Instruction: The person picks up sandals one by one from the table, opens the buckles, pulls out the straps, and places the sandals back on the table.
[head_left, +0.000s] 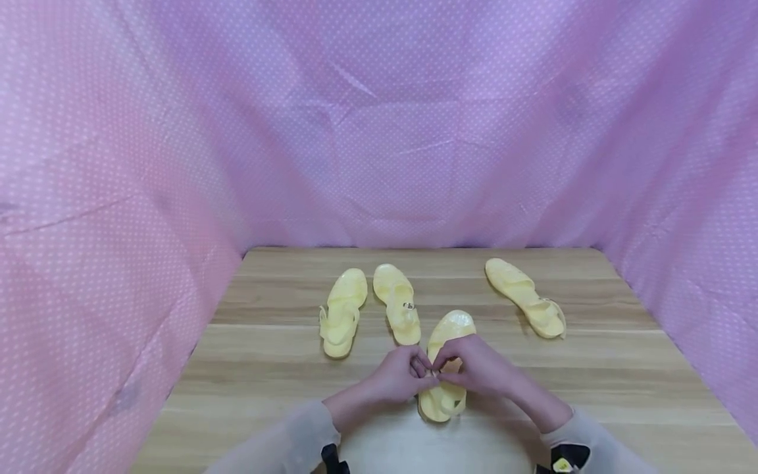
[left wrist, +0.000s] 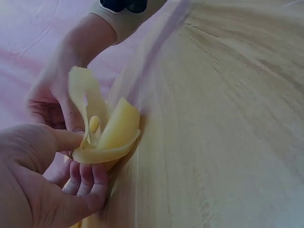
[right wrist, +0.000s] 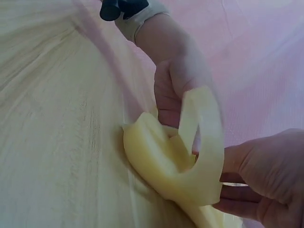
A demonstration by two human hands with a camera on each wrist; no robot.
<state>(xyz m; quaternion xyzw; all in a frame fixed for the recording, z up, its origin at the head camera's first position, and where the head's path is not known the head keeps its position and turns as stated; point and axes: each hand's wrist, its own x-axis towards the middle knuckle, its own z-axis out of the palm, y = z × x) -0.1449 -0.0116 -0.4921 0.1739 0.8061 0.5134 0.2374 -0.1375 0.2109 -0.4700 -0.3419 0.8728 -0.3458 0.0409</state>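
Note:
A pale yellow sandal (head_left: 453, 326) lies on the wooden table in front of me, toe pointing away. On its left side my left hand (head_left: 403, 375) pinches the ankle strap between thumb and fingers. From the right, my right hand (head_left: 482, 365) pinches the same strap, fingertips almost meeting the left ones. The heel part (left wrist: 121, 123) and looped strap show up close in the left wrist view. In the right wrist view the strap (right wrist: 211, 142) stands up in a loop over the sole. The buckle is hidden by the fingers.
Beyond the hands lie three similar yellow sandals: one at left (head_left: 346, 289), one beside it with a metal buckle (head_left: 391, 283), and one at the far right (head_left: 512, 280). Pink dotted cloth (head_left: 414, 164) hangs around the wooden table (head_left: 249, 368).

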